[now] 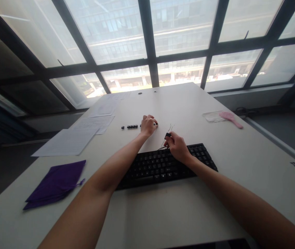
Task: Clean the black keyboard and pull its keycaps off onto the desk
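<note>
My left hand (148,125) is over the table beyond the keyboard, fingers bent down and closed on a small black keycap (156,124) at their tips. To its left, several black keycaps (132,127) lie in a short row, with a single keycap (123,127) apart at the end. My right hand (176,147), above the keyboard's back edge, grips a keycap puller (167,135) with a black body and thin wire prongs pointing away from me. Below both hands lies a black keyboard (160,169), partly covered by my forearms.
A folded purple cloth pouch (56,181) lies at the left. Several printed paper sheets (66,141) spread along the left edge of the white table (173,207). At the right sit a pink hairbrush (232,119) and a clear plastic bag (212,117). Large windows stand behind.
</note>
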`<act>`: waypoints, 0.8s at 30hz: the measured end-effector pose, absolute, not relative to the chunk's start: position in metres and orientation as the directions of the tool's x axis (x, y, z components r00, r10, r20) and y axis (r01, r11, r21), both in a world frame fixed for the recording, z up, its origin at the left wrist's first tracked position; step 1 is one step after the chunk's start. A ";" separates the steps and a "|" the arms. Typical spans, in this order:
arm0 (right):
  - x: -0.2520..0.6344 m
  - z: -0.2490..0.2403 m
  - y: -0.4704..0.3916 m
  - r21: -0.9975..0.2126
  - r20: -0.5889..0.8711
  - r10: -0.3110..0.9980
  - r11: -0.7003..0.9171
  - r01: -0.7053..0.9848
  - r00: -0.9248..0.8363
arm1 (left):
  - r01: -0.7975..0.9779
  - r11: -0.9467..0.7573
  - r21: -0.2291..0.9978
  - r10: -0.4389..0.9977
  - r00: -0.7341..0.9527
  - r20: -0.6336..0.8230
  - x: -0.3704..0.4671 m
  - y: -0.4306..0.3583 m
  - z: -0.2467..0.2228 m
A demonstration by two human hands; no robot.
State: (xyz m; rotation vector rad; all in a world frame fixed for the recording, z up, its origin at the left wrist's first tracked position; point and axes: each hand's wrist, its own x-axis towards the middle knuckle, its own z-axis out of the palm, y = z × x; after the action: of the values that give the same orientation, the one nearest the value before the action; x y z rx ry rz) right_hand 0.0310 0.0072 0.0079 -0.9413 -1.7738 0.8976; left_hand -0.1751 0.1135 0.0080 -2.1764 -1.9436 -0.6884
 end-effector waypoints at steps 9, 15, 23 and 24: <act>0.030 0.007 0.007 -0.874 0.371 0.879 0.440 0.208 -0.298 | 0.973 -0.105 0.206 0.917 0.015 0.400 -0.178 0.113 0.008; 0.030 0.007 0.008 -0.881 0.365 0.881 0.431 0.194 -0.303 | 0.970 -0.113 0.215 0.903 0.011 0.428 -0.182 0.113 0.005; 0.031 0.009 0.007 -0.871 0.373 0.875 0.445 0.208 -0.310 | 0.983 0.028 0.182 0.924 -0.096 0.371 -0.192 0.115 0.005; 0.031 0.009 0.007 -0.869 0.375 0.873 0.448 0.209 -0.311 | 0.983 0.033 0.181 0.928 -0.097 0.359 -0.193 0.116 0.005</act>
State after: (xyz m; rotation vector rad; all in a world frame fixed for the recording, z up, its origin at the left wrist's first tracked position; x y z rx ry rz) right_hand 0.0312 0.0067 0.0090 -0.9264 -1.7824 0.9095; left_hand -0.1933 0.1159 0.0054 -2.0090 -2.1501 -0.5796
